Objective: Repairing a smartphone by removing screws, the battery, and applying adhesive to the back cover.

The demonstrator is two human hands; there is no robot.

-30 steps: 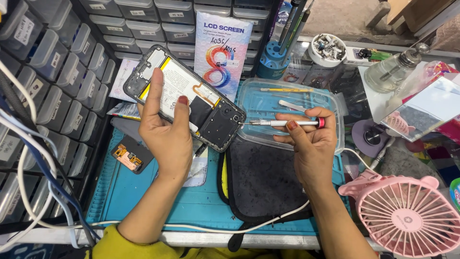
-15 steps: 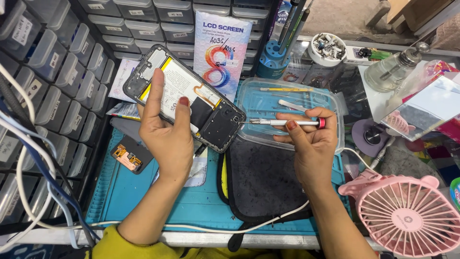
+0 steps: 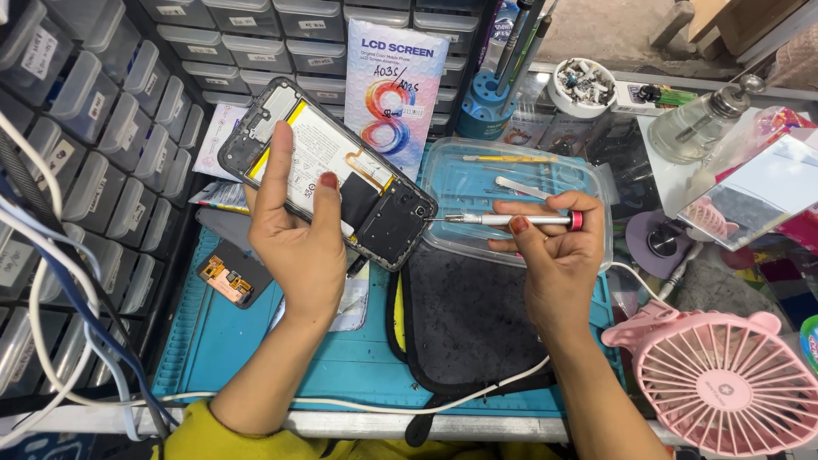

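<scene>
Cluttered repair bench w/ a blue work mat (image 3: pixel 256 358) lay below us, walls of small clear parts drawers (image 3: pixel 94 153) to the left and rear; we held an opened phone (image 3: pixel 328 175) tilted above the mat's rear left, back cover off, pale battery and black inner frame showing; our left hand (image 3: pixel 298 243) cupped it from beneath, thumb and forefinger stretched apart across the battery, remaining fingers hidden behind the body; our right hand (image 3: pixel 554 255) pinched a slim silver screwdriver (image 3: pixel 511 220) w/ red end cap, thumb and fingertips closed together on the shaft, tool lying roughly level, tip touching the phone's lower right corner near the camera cutout; just behind the driver sat a clear plastic tray (image 3: pixel 588 183) w/ tweezers and a yellow-handled tool inside; a black pad (image 3: pixel 477 324) lay on the mat betw. our forearms, a white cable (image 3: pixel 358 402) curving across its front edge; a small circuit part (image 3: pixel 226 279) rested on the mat left of our left wrist; a boxed replacement screen (image 3: pixel 394 94) leaned vs. the rear drawers; a pink desk fan (image 3: pixel 724 383) stood at front right, a glass dispenser bottle (image 3: pixel 703 128) at rear right.
</scene>
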